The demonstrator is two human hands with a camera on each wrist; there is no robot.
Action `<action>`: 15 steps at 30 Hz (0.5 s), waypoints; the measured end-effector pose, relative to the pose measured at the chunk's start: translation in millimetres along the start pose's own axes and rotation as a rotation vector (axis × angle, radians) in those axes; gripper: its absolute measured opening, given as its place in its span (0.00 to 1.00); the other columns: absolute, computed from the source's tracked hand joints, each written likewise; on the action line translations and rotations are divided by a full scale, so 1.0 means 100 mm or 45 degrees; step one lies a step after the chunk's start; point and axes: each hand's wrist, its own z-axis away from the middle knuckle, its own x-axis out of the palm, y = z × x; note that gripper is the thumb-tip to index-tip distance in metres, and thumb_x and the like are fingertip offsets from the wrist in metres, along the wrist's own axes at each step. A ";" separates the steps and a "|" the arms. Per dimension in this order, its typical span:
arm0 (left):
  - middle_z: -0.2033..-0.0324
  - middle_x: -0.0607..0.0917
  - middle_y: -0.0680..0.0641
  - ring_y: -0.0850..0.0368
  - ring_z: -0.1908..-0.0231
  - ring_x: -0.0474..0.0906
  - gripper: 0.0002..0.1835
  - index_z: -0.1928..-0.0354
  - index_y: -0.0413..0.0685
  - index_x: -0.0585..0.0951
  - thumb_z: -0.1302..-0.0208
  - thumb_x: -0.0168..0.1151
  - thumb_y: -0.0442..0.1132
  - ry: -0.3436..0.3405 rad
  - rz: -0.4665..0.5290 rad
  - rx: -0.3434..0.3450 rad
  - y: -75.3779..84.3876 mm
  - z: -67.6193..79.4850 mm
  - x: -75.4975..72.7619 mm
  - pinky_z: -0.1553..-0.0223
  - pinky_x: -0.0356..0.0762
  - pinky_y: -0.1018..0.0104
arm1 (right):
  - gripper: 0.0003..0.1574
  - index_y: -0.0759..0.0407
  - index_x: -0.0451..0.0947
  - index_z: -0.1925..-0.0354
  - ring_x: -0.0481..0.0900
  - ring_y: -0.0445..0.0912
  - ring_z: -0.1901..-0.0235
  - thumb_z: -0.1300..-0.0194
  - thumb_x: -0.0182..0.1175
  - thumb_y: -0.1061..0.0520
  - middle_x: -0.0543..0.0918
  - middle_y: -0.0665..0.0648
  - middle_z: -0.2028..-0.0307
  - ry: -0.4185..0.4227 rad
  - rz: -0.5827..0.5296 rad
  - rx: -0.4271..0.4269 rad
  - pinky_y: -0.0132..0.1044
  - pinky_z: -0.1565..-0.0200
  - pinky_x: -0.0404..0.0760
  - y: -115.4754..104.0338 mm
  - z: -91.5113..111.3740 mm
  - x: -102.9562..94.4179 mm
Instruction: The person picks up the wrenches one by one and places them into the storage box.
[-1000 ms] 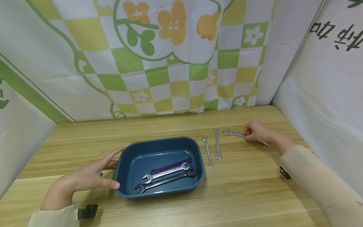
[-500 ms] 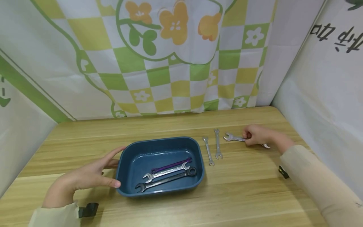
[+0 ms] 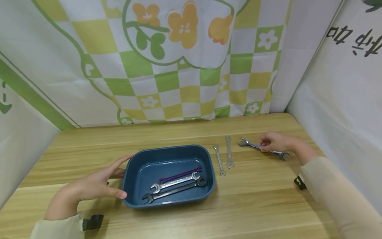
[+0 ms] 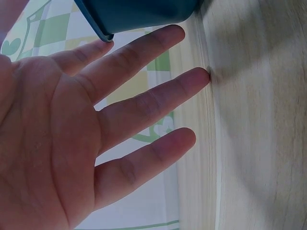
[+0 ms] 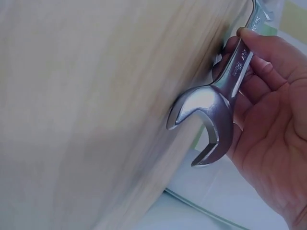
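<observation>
My right hand (image 3: 277, 142) pinches a large silver double open-end wrench (image 3: 253, 145) between thumb and fingers, at the right of the table. In the right wrist view one open end of that wrench (image 5: 206, 103) points toward the camera, close to the wood. My left hand (image 3: 91, 186) is at the left end of a blue plastic bin (image 3: 170, 156), thumb at its rim. Spread, straight fingers of this hand (image 4: 110, 100) show in the left wrist view. Inside the bin lie a purple wrench (image 3: 179, 175), a silver open-end wrench (image 3: 174, 182) and a dark combination wrench (image 3: 177, 191).
Two small silver open-end wrenches (image 3: 220, 160) lie side by side on the wooden table (image 3: 256, 205), just right of the bin. A checkered, flowered cloth (image 3: 179, 83) hangs along the back edge. White sheets close off both sides.
The wrench in my right hand has turned, its right end now swung nearer the front and more in sight. That hand has shifted slightly right. The left hand and bin stay put.
</observation>
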 end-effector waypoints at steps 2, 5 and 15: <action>0.38 0.75 0.28 0.22 0.39 0.70 0.59 0.21 0.49 0.40 0.43 0.73 0.37 -0.004 0.001 -0.005 0.00 0.00 0.00 0.56 0.64 0.18 | 0.04 0.67 0.79 0.64 0.72 0.38 0.69 0.37 0.63 0.66 0.79 0.53 0.70 0.004 -0.015 0.004 0.29 0.65 0.74 0.00 0.02 0.01; 0.38 0.75 0.27 0.22 0.39 0.69 0.60 0.21 0.52 0.39 0.43 0.73 0.37 -0.005 0.000 -0.011 0.00 0.00 0.00 0.56 0.64 0.17 | 0.04 0.66 0.79 0.63 0.72 0.38 0.70 0.36 0.63 0.65 0.79 0.52 0.70 0.012 -0.015 0.004 0.30 0.65 0.74 -0.01 0.04 0.01; 0.38 0.75 0.27 0.23 0.39 0.70 0.60 0.21 0.54 0.39 0.43 0.73 0.36 0.000 -0.009 0.003 -0.01 0.00 0.00 0.57 0.63 0.17 | 0.07 0.68 0.80 0.58 0.75 0.37 0.68 0.34 0.61 0.64 0.82 0.54 0.68 0.079 0.001 -0.078 0.31 0.65 0.77 -0.10 0.07 0.01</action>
